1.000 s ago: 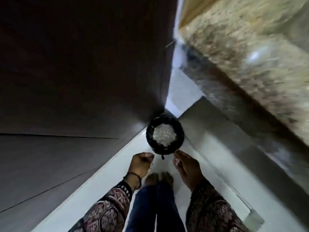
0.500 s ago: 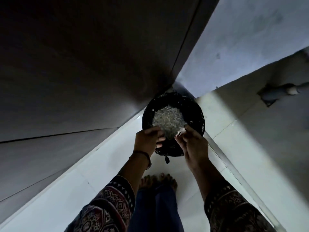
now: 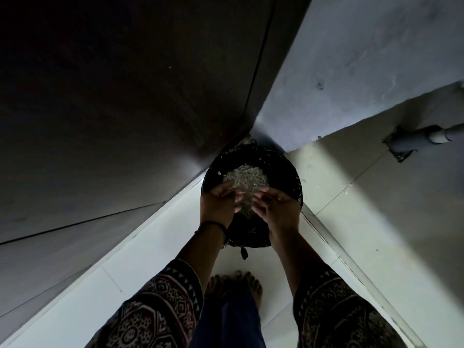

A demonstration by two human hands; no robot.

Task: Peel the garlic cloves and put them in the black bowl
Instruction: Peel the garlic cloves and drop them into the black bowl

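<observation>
Nearest the camera, two patterned sleeves, the left (image 3: 160,305) and the right (image 3: 334,310), frame dark blue trousers (image 3: 231,322) and bare feet (image 3: 236,285) standing on pale floor tiles (image 3: 150,247).

Both forearms reach forward over the near half of a round black container (image 3: 288,169) that sits on the floor. The left hand (image 3: 217,204), with a dark thread (image 3: 213,226) round its wrist, hangs over the left rim with its fingers curled inward. The right hand (image 3: 278,209) hangs over the right rim, its fingers bent toward the left hand, and the fingertips of the two nearly meet above the middle. The light is too dim to tell whether either hand has hold of anything.

A heap of pale papery scraps (image 3: 246,178), which look like garlic skins, lies in the container. Whether any cloves lie among them cannot be told. A small dark tag (image 3: 244,253) hangs from the near rim, between the container and the toes.

The container is tucked into a corner. A dark panel (image 3: 125,96) runs just beside its left rim, and a pale wall (image 3: 351,59) meets that panel right behind its far rim. A narrow strip (image 3: 326,234) in the floor runs from the right rim toward the lower right. Beyond the strip lies open tiled floor. Farther right, a grey pipe (image 3: 426,136) enters the floor, well apart from the container.
</observation>
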